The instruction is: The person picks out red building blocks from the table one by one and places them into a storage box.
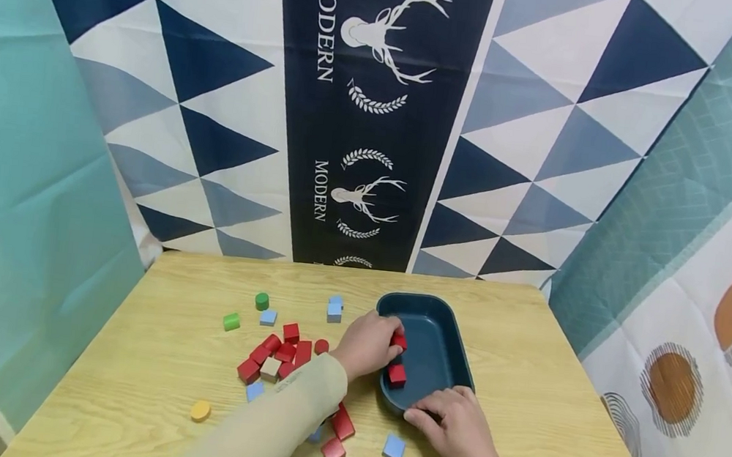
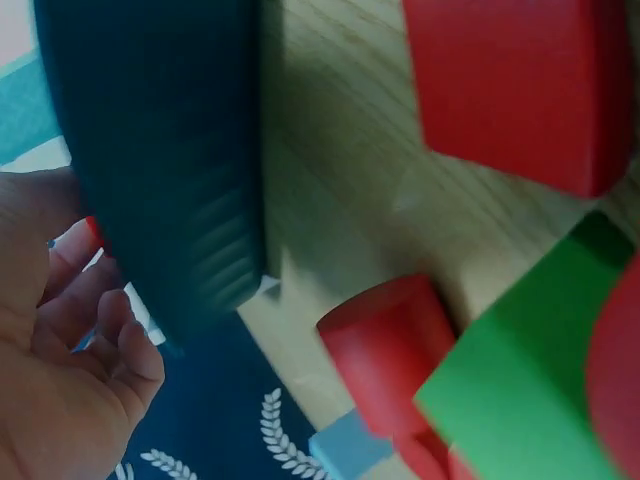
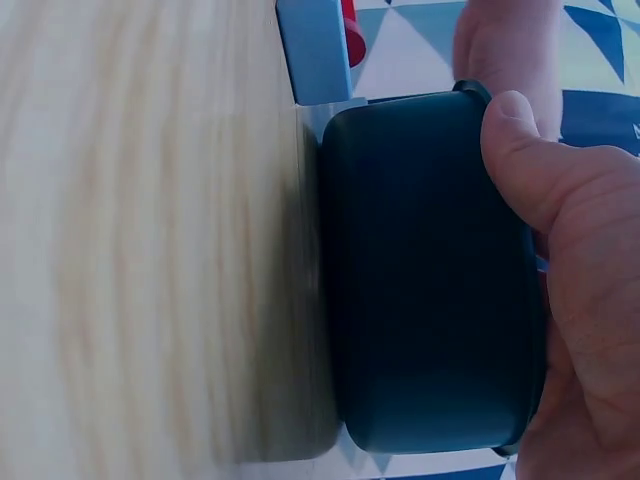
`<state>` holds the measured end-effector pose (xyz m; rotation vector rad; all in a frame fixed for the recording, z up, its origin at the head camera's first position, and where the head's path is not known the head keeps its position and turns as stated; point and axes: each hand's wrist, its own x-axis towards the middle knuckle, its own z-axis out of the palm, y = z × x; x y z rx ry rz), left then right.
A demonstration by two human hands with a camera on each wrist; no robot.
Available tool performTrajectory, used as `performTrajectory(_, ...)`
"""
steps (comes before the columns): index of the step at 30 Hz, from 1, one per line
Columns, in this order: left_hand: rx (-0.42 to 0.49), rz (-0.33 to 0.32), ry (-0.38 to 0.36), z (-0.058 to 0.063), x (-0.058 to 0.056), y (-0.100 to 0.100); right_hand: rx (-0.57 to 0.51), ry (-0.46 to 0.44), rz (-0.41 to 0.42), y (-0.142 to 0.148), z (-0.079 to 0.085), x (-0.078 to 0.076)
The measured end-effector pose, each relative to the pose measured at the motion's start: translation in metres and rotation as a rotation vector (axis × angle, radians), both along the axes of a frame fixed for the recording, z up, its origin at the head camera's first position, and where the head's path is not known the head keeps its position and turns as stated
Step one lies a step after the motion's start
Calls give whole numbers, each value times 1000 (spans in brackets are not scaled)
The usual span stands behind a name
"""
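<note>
A pale wooden worktop [image 1: 514, 338] carries a dark teal tray [image 1: 431, 352], whose near rim the right hand [image 1: 455, 427] grips with curled fingers. The left hand [image 1: 364, 344] reaches over the tray's left side, its fingers pinching a red block [image 1: 400, 341] just inside, while a second red block [image 1: 396, 376] lies near it on the tray's floor

Dark teal rounded-rectangular tray [image 1: 429, 346] looks smooth plastic to me; red cube [image 1: 397, 376], smooth-faced; pale-yellow tabletop [image 1: 525, 361], wood-grained, glossy glint; blue-and-white triangle-patterned hanging [image 1: 223, 60], creased cloth.
</note>
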<state>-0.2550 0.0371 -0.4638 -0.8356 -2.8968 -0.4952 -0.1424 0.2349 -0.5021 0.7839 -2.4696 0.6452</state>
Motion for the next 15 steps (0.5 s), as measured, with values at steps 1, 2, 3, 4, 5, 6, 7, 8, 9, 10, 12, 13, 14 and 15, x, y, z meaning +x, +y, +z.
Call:
performTrajectory(1,-12,2,7,-2,-1,0,-3,5,0,0,0,0)
performTrajectory(2,-20,6,7,-3,-1,0,-6,7,-1,-1,0,-1)
performTrajectory(3,-23,10,8,-4,-2,0,-8,7,-3,-1,0,-1)
performTrajectory(4,-21,16,4,-5,-2,0,-8,4,-8,-1,0,-1)
performTrajectory(5,-17,21,0,-6,-2,-1,-9,3,-10,-1,0,-2)
performTrajectory(6,-9,22,-5,-7,-1,-2,-9,1,-13,-1,0,-2)
performTrajectory(7,1,19,-11,-7,-1,-2,-7,0,-15,-1,0,-2)
performTrajectory(8,13,10,-15,-7,0,-4,-5,-1,-16,-1,0,-2)
performTrajectory(9,19,-1,-12,-7,2,-5,-2,-1,-16,-1,-1,-1)
performTrajectory(10,30,-12,-14,-6,3,-7,0,-1,-16,-1,-1,-1)
performTrajectory(12,41,-35,-11,-3,7,-12,1,-5,-16,0,-2,-1)
performTrajectory(13,43,-45,-8,-1,10,-15,1,-6,-16,0,-2,-1)
performTrajectory(14,41,-57,-4,2,12,-19,-1,-7,-17,0,-2,-1)
performTrajectory(15,33,-69,-3,5,15,-23,-1,-7,-20,0,-2,-1)
